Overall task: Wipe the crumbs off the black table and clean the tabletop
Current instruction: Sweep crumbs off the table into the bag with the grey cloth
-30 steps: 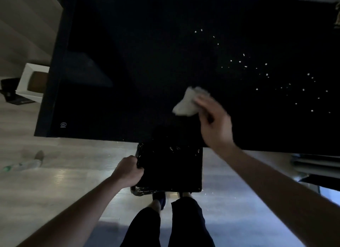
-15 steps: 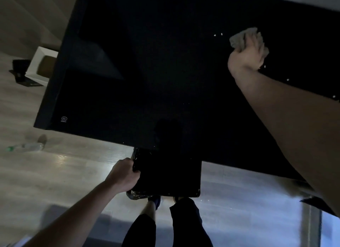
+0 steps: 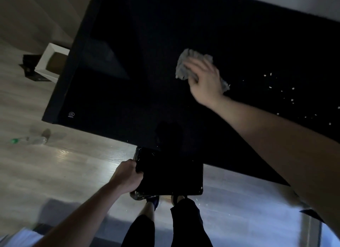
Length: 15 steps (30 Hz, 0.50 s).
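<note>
The right hand (image 3: 206,79) presses a crumpled grey cloth (image 3: 185,66) flat on the black desk (image 3: 128,62), fingers (image 3: 189,70) spread and lightly curled over it, with cloth showing on both sides of the palm. The left hand (image 3: 127,176) grips the left rim of a black bin (image 3: 169,173) lined with a glossy bag, held just under the desk's near edge as a catcher.

The job looks roughly half done. The left and middle of the desk show no crumbs, while a scatter of pale crumbs (image 3: 287,94) lies on the right part, well apart from the bin, and a few specks sit along the near edge. What is left, by my judgement: gather that right-hand scatter, drag it to the edge over the bin, then give the whole top a final pass.
</note>
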Each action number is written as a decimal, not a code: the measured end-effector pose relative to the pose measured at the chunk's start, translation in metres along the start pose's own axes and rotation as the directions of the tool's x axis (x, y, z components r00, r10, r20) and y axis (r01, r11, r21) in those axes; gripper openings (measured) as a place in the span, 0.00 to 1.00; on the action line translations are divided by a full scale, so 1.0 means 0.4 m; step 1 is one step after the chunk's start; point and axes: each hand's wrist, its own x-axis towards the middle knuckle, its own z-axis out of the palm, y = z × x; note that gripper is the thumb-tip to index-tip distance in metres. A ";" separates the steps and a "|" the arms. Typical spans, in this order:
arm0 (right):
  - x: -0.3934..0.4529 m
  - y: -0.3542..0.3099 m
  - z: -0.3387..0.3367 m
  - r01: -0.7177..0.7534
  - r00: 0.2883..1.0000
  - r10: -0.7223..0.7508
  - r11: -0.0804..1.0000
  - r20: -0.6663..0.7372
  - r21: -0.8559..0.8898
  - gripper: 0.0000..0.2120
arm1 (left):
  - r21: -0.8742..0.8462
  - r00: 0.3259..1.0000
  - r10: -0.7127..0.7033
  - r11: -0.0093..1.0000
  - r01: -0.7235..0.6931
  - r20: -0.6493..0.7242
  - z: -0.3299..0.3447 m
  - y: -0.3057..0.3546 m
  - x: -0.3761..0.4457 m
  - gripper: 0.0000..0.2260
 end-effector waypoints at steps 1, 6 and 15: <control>-0.044 -0.022 0.009 0.025 1.000 -0.025 1.000 0.006 0.009 0.23 | 0.010 1.000 0.004 1.000 -0.005 0.005 -0.002 0.000 -0.006 0.13; -0.250 -0.111 0.044 0.140 0.984 -0.148 0.987 0.101 0.084 0.24 | 0.016 0.998 0.042 0.999 -0.042 0.038 -0.004 -0.014 -0.021 0.13; -0.620 -0.186 0.060 0.147 0.937 -0.226 0.947 0.266 0.286 0.28 | 0.042 0.995 0.080 0.996 -0.083 0.066 0.018 -0.055 -0.023 0.12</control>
